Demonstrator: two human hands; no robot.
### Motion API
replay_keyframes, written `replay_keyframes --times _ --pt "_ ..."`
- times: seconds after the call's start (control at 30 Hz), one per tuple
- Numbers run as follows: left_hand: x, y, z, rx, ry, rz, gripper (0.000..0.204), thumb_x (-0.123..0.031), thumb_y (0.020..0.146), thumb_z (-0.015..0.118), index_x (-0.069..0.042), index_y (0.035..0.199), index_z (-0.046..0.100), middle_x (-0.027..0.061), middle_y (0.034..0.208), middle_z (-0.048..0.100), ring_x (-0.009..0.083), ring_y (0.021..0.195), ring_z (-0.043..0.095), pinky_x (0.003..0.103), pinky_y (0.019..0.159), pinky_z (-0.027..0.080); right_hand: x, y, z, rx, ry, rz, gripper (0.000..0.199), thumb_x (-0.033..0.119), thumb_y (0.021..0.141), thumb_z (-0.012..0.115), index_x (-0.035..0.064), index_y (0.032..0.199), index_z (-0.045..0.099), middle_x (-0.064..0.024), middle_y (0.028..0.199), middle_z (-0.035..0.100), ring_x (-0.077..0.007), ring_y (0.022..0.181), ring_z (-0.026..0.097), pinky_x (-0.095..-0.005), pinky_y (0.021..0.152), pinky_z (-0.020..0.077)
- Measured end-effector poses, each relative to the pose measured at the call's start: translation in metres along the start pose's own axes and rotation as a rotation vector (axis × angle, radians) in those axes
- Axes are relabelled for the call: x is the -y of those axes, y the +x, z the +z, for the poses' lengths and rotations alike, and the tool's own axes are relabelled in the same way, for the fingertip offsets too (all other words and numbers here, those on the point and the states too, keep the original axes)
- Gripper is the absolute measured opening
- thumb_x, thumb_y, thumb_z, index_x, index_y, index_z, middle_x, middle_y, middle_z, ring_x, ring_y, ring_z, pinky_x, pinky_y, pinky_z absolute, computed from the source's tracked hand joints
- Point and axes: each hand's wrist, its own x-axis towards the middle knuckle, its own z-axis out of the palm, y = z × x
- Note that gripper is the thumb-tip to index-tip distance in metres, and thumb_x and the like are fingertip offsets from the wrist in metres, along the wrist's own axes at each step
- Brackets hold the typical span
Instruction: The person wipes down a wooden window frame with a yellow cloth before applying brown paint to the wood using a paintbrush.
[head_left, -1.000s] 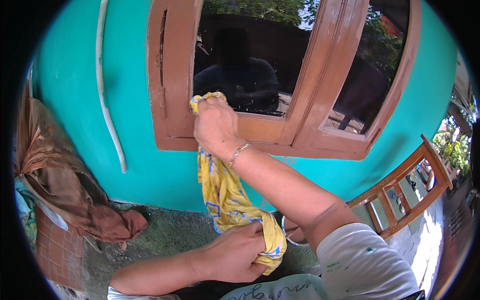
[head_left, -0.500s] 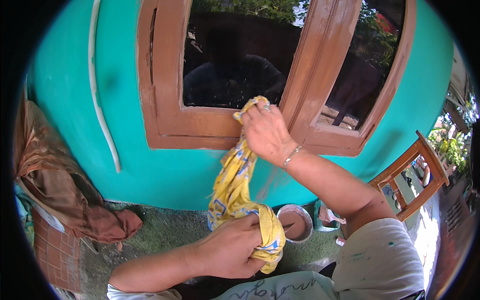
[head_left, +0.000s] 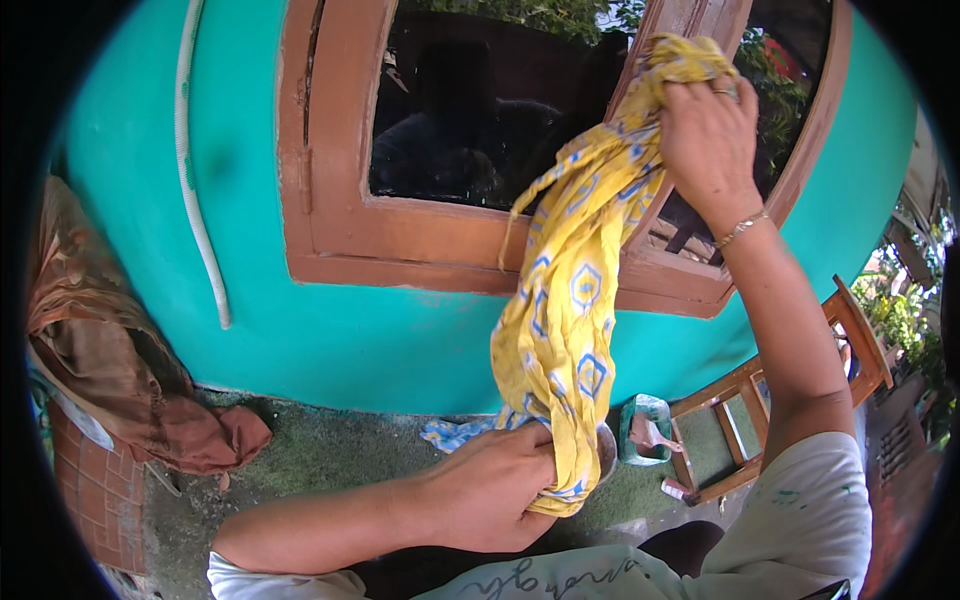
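A long yellow cloth with a blue pattern (head_left: pixel 565 300) hangs between my two hands. My right hand (head_left: pixel 705 125) grips its bunched upper end and presses it against the brown wooden window frame (head_left: pixel 400 240), high on the upright bar beside the dark glass pane (head_left: pixel 470 120). My left hand (head_left: pixel 495 485) is closed around the cloth's lower end near my lap. The window is set in a turquoise wall (head_left: pixel 330 340).
A white pipe (head_left: pixel 195 200) runs down the wall at left. Brown cloth (head_left: pixel 110 370) lies heaped at far left over a tiled edge. On the ground at right are a green container (head_left: pixel 645 430), a loose wooden window frame (head_left: pixel 775 410) leaning on the wall, and plants beyond.
My right hand has carried the cloth's upper end from the lower window sill up and to the right along the frame. My left hand has kept its hold on the lower end.
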Motion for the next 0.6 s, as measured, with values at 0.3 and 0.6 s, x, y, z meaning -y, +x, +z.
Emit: replay_keyframes --times 0.3,0.6 --pt "0.007 0.004 0.006 0.109 -0.028 -0.059 0.038 -0.012 0.079 0.067 -0.007 0.116 0.062 0.019 0.114 0.061 0.0398 0.104 0.06 0.046 0.092 0.051 0.132 -0.07 0.005 0.627 0.418 -0.152 0.028 0.022 0.093 0.05 0.0004 0.092 0.068 -0.0166 0.081 0.068 -0.0319 0.092 0.068 -0.0646 0.12 0.0117" --pt "0.022 -0.008 0.003 0.005 -0.03 -0.036 0.034 -0.011 0.079 0.068 -0.008 0.112 0.062 0.0168 0.114 0.061 0.0388 0.104 0.059 0.045 0.093 0.05 0.159 -0.045 0.021 0.089 0.677 0.111 0.023 0.011 0.074 0.065 -0.001 0.093 0.07 -0.0179 0.098 0.06 -0.0343 0.101 0.059 -0.0499 0.105 0.0402"
